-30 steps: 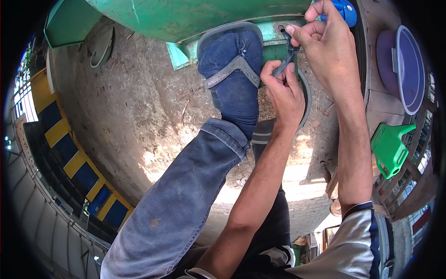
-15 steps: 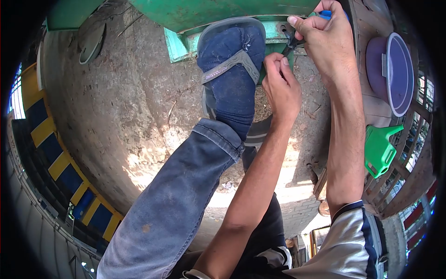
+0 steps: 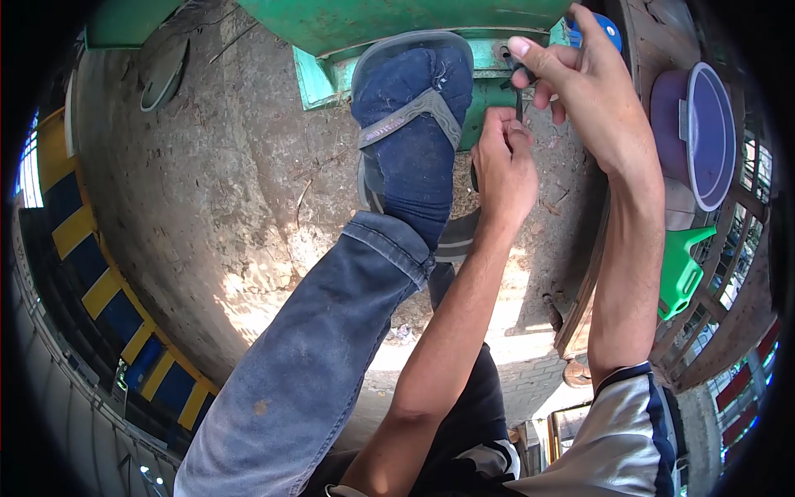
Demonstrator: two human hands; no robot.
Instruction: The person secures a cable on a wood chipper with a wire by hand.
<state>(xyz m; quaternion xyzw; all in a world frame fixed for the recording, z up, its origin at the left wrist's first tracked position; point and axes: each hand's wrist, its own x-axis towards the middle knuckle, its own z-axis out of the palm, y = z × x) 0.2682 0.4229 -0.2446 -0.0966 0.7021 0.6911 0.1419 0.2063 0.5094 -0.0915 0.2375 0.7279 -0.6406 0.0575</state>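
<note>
My left hand (image 3: pixel 505 170) is closed, fingers pinched on a dark slim piece (image 3: pixel 519 103) whose kind I cannot make out. That piece rises toward a hole in the pale green metal edge (image 3: pixel 489 48). My right hand (image 3: pixel 592 91) is above and to the right, with thumb and fingers apart around the upper end of the dark piece; I see nothing firmly gripped there. My foot, in a dark sock and grey flip-flop (image 3: pixel 418 116), rests against the green metal body (image 3: pixel 389 18), left of my hands.
A purple basin (image 3: pixel 694 132) and a green plastic can (image 3: pixel 683 269) stand at the right. A blue round object (image 3: pixel 609 33) lies behind my right hand. Yellow and dark blue panels (image 3: pixel 87 240) line the left. Leaf litter and dirt cover the concrete floor (image 3: pixel 224 166).
My right hand has shifted slightly right and down, and its pinched fingers have spread. My left hand has moved a little down, still pinching. The foot stays put.
</note>
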